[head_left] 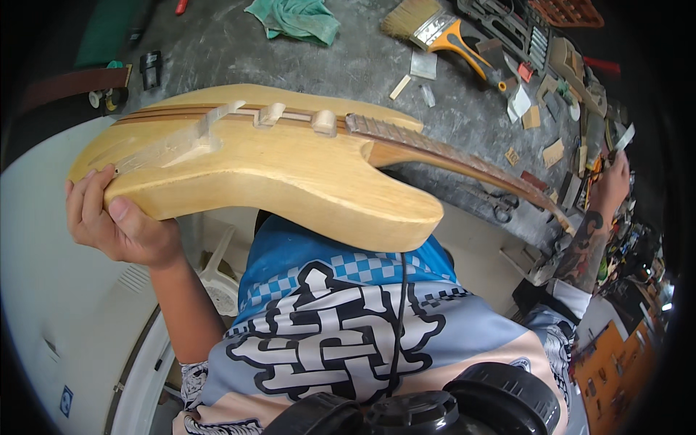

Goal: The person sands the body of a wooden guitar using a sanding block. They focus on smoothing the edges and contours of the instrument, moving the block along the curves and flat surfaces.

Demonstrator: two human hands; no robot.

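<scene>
Shirt (341, 319), blue and grey with a knot pattern, filled the 6 o'clock foreground; a black cord (401, 312) hung down over it.

Left hand (119, 217), at 9 o'clock, was clenched on the butt end of the guitar body (290, 174), thumb on its lower edge, fingers curled over the top. The body, unfinished pale wood with open routed cavities, lay across the centre of view, held just above the shirt.

The neck (464, 161) ran from the body toward 3 o'clock, dark fretboard up.

Right hand (612, 185), at 3 o'clock, sat near the neck's far end; forearm tattooed. Could not tell whether it gripped anything, too small and bent by the rim.

Beyond, a grey bench (348, 51): brush (435, 29) at 1 o'clock, green rag (297, 18) at 12, scissors (500, 203) beside the neck, wood scraps scattered toward 2.
</scene>
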